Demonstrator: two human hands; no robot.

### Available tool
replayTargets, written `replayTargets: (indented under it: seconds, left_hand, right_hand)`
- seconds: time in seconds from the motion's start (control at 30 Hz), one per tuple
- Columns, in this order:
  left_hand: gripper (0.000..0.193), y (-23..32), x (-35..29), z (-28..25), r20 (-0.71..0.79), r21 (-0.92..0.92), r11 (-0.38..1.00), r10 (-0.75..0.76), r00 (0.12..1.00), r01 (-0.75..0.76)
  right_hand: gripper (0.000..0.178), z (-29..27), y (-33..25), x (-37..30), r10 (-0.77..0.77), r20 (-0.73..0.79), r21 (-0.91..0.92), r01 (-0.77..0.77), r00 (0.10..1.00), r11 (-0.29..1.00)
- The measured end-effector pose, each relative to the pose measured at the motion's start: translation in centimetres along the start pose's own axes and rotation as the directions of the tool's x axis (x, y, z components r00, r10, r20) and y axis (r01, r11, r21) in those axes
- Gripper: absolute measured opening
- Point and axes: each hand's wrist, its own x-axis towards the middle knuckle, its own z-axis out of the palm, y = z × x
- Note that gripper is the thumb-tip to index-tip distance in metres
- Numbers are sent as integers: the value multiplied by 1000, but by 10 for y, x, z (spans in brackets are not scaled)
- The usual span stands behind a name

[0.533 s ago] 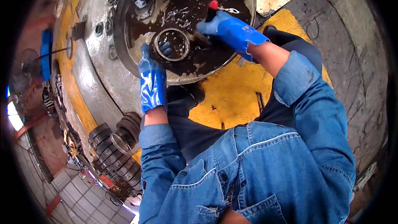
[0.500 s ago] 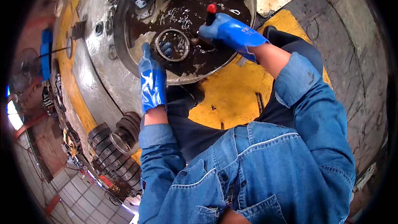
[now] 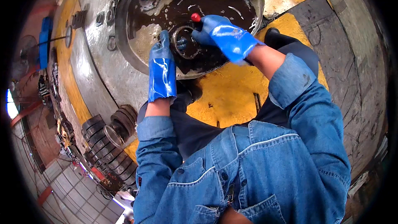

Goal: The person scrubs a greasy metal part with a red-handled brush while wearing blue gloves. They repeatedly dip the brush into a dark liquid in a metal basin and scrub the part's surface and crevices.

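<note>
The metal ring (image 3: 185, 41) sits in the dark, oily middle of the big round metal pan (image 3: 124, 45), a little toward 6 o'clock from the pan's centre. It lies flat, so its hole faces up at the camera. Half a second ago the right hand (image 3: 226, 35) was off to the 3 o'clock side of the ring. Now it has slid closer and its fingers are right at the ring's edge. The left hand (image 3: 161, 70) has stayed at the ring's 9 o'clock side, with its fingertips on the rim.

Both hands wear shiny blue gloves. The right hand is closed tight around a tool with a red tip (image 3: 195, 17). The red tip pokes out of the fist toward 11 o'clock, and the rest of the tool is hidden inside the glove, so its long way cannot be told for sure. The left hand's fingers are straight and close together, pressing on the ring, not wrapped around it.

A stack of dark rings (image 3: 108, 135) lies on the floor at 8 o'clock.
</note>
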Motion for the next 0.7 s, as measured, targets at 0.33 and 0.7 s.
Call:
replayTargets:
  seconds: [0.33, 0.7]
  left_hand:
    - [50, 1, -6, -8, 140, 289, 948, 94, 986, -131]
    - [46, -25, 0, -14, 171, 340, 819, 430, 886, -463]
  right_hand:
    - [25, 52, 44, -1, -551, -219, 439, 586, 805, 681]
    - [37, -4, -9, -31, -129, 215, 248, 73, 968, 966]
